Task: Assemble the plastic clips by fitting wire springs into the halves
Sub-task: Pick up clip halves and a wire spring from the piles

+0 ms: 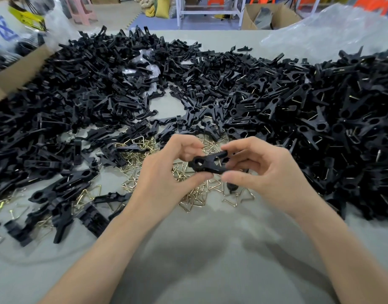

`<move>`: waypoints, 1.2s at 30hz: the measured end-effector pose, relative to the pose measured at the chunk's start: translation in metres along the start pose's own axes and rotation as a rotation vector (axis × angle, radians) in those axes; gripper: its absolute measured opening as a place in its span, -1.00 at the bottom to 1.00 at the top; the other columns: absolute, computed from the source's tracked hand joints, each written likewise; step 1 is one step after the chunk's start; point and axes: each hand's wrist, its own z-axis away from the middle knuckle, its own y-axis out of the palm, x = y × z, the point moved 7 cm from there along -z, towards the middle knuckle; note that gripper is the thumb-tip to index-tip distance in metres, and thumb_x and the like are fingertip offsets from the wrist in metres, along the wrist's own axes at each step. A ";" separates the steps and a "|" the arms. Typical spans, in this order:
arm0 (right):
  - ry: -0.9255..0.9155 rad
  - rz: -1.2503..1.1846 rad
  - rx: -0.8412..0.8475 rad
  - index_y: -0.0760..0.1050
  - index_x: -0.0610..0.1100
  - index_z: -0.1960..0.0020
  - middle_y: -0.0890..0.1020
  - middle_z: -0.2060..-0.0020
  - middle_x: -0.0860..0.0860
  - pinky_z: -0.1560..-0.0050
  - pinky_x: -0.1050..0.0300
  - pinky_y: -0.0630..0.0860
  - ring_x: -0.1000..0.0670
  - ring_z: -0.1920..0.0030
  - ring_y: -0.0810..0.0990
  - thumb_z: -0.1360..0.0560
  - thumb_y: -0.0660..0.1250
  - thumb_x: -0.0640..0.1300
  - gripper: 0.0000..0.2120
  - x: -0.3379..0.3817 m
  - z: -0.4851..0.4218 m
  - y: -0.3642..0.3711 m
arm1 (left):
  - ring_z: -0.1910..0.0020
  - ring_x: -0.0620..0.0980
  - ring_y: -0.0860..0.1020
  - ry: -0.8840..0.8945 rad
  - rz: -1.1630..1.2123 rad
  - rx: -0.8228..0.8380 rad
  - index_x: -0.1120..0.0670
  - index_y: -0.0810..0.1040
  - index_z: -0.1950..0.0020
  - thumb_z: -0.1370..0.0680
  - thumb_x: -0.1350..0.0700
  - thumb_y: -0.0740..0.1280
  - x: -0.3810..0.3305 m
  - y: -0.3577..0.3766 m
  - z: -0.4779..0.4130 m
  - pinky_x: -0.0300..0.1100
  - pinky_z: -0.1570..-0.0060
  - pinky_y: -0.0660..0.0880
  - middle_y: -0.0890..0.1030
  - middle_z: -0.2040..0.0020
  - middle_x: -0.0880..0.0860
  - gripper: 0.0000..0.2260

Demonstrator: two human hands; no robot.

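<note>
A black plastic clip (207, 163) hangs just above the table in the middle of the view, held between both hands. My left hand (166, 172) pinches its rounded end from below with the thumb and from above with curled fingers. My right hand (261, 170) grips the other end between thumb and fingers. Under the hands lies a scatter of gold wire springs (195, 194). Whether a spring sits inside the held clip is hidden.
A wide heap of loose black halves (96, 84) covers the left and back of the grey table (199, 260). Assembled clips (342, 128) pile up at the right. A cardboard box (15, 71) stands far left, clear plastic bags (324, 29) at the back right.
</note>
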 end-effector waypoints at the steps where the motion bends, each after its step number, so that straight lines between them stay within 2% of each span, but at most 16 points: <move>1: -0.022 0.076 0.013 0.58 -0.03 -0.10 0.65 0.08 -0.03 -0.01 0.22 0.55 0.05 0.08 0.63 -0.18 0.54 -0.03 -0.51 0.001 0.000 0.000 | 0.02 -0.17 0.57 -0.003 0.010 0.000 -0.21 0.43 -0.08 -0.33 -0.11 0.46 0.001 -0.001 0.000 -0.20 -0.08 0.48 0.60 0.03 -0.29 -0.63; 4: -0.068 0.189 0.029 0.56 0.04 -0.11 0.63 0.08 0.01 -0.07 0.18 0.55 0.06 0.05 0.62 -0.18 0.53 0.01 -0.50 0.000 -0.001 0.002 | -0.04 -0.19 0.56 0.015 0.002 0.011 -0.24 0.45 -0.07 -0.34 -0.11 0.46 0.000 -0.002 -0.001 -0.30 -0.10 0.45 0.59 0.01 -0.30 -0.65; 7: -0.081 0.199 0.029 0.57 0.05 -0.10 0.63 0.10 0.02 -0.07 0.10 0.56 0.03 0.07 0.62 -0.18 0.52 0.04 -0.51 0.001 -0.001 0.002 | -0.04 -0.24 0.56 0.033 -0.030 0.026 -0.24 0.45 -0.07 -0.35 -0.06 0.49 -0.001 -0.002 -0.002 -0.37 -0.10 0.42 0.58 -0.01 -0.31 -0.64; 9: -0.106 0.232 0.011 0.56 0.05 -0.05 0.63 0.13 0.04 -0.04 0.14 0.56 0.06 0.10 0.61 -0.18 0.52 0.04 -0.55 0.004 -0.001 0.000 | -0.05 -0.24 0.56 0.029 -0.043 0.027 -0.22 0.46 -0.08 -0.35 0.01 0.50 0.000 -0.002 -0.002 -0.35 -0.11 0.43 0.59 -0.01 -0.29 -0.62; 12: -0.144 0.271 -0.043 0.57 -0.03 0.08 0.63 0.26 0.03 0.12 0.21 0.55 0.09 0.24 0.59 -0.21 0.50 0.02 -0.69 0.007 0.000 0.000 | -0.08 -0.19 0.58 0.007 0.001 0.032 -0.23 0.46 -0.13 -0.36 0.03 0.51 0.001 0.000 -0.002 -0.23 -0.16 0.46 0.61 -0.05 -0.27 -0.58; 15: -0.135 0.259 -0.148 0.55 -0.05 0.25 0.62 0.37 0.01 0.34 0.31 0.46 0.14 0.41 0.54 -0.27 0.45 0.04 -0.81 0.007 0.001 -0.005 | -0.14 -0.19 0.56 -0.004 0.013 0.032 -0.32 0.37 -0.29 -0.36 -0.06 0.53 0.001 -0.001 -0.004 -0.21 -0.19 0.44 0.57 -0.17 -0.29 -0.42; 17: -0.146 0.242 -0.183 0.59 -0.03 0.17 0.63 0.34 0.05 0.28 0.38 0.45 0.17 0.36 0.55 -0.28 0.45 0.05 -0.80 0.008 0.001 -0.008 | -0.19 -0.21 0.53 -0.019 -0.028 0.013 -0.31 0.32 -0.36 -0.35 -0.12 0.47 0.004 -0.004 -0.005 -0.23 -0.23 0.41 0.54 -0.22 -0.28 -0.37; 20: -0.144 0.163 -0.287 0.57 -0.07 -0.04 0.63 0.28 0.05 0.15 0.31 0.51 0.10 0.25 0.60 -0.30 0.54 -0.05 -0.66 0.007 0.001 -0.022 | -0.23 -0.31 0.46 -0.098 -0.164 0.011 -0.24 0.34 -0.38 -0.35 -0.22 0.38 0.016 -0.011 -0.006 -0.22 -0.26 0.36 0.53 -0.22 -0.27 -0.39; 22: -0.141 0.146 -0.392 0.56 -0.03 -0.01 0.64 0.29 0.07 0.16 0.31 0.51 0.12 0.27 0.60 -0.31 0.55 -0.10 -0.69 0.008 0.002 -0.037 | -0.24 -0.34 0.42 -0.177 -0.271 0.088 -0.24 0.37 -0.37 -0.32 -0.29 0.34 0.026 -0.010 -0.005 -0.24 -0.26 0.32 0.50 -0.23 -0.30 -0.38; 25: -0.133 0.124 -0.525 0.55 0.04 0.11 0.65 0.32 0.14 0.24 0.33 0.51 0.17 0.34 0.59 -0.32 0.54 -0.08 -0.78 0.010 0.005 -0.058 | -0.25 -0.23 0.35 -0.198 -0.411 0.256 -0.26 0.40 -0.32 -0.27 -0.38 0.28 0.031 -0.001 -0.002 -0.23 -0.22 0.26 0.44 -0.23 -0.26 -0.37; 28: -0.139 -0.041 -0.673 0.56 -0.05 0.25 0.63 0.45 0.05 0.42 0.34 0.46 0.13 0.49 0.55 -0.42 0.47 -0.16 -0.88 0.009 0.010 -0.077 | -0.28 -0.22 0.32 -0.148 -0.470 0.331 -0.20 0.46 -0.30 -0.28 -0.37 0.26 0.027 0.007 -0.001 -0.21 -0.30 0.22 0.44 -0.22 -0.25 -0.39; 30: -0.129 -0.194 -0.785 0.58 -0.11 0.15 0.64 0.43 0.00 0.38 0.28 0.50 0.08 0.47 0.58 -0.44 0.45 -0.16 -0.94 0.005 0.014 -0.089 | -0.27 -0.23 0.34 -0.133 -0.478 0.350 -0.18 0.51 -0.26 -0.31 -0.32 0.28 0.027 0.010 -0.001 -0.21 -0.32 0.23 0.45 -0.21 -0.27 -0.45; 32: -0.082 -0.332 -0.864 0.50 -0.17 -0.15 0.68 0.35 -0.04 0.28 0.19 0.57 0.00 0.37 0.65 -0.45 0.45 -0.14 -0.69 -0.004 0.015 -0.095 | -0.23 -0.23 0.38 -0.111 -0.465 0.351 -0.15 0.58 -0.16 -0.35 -0.23 0.36 0.028 0.011 0.000 -0.29 -0.28 0.24 0.50 -0.16 -0.26 -0.59; 34: -0.035 -0.333 -0.852 0.26 -0.12 -0.42 0.69 0.27 -0.05 0.25 0.17 0.60 -0.05 0.34 0.67 -0.47 0.43 -0.10 -0.41 -0.008 0.014 -0.094 | -0.13 -0.25 0.43 -0.083 -0.440 0.335 -0.11 0.63 -0.04 -0.39 -0.08 0.46 0.027 0.011 0.000 -0.47 -0.18 0.22 0.54 -0.06 -0.25 -0.76; 36: -0.021 -0.298 -0.792 0.09 -0.02 -0.51 0.69 0.23 -0.06 0.26 0.17 0.61 -0.07 0.34 0.68 -0.50 0.40 -0.09 -0.30 -0.008 0.012 -0.085 | -0.03 -0.24 0.49 -0.061 -0.422 0.319 -0.05 0.67 0.08 -0.40 0.06 0.50 0.024 0.010 -0.001 -0.53 -0.09 0.24 0.58 0.04 -0.22 -0.89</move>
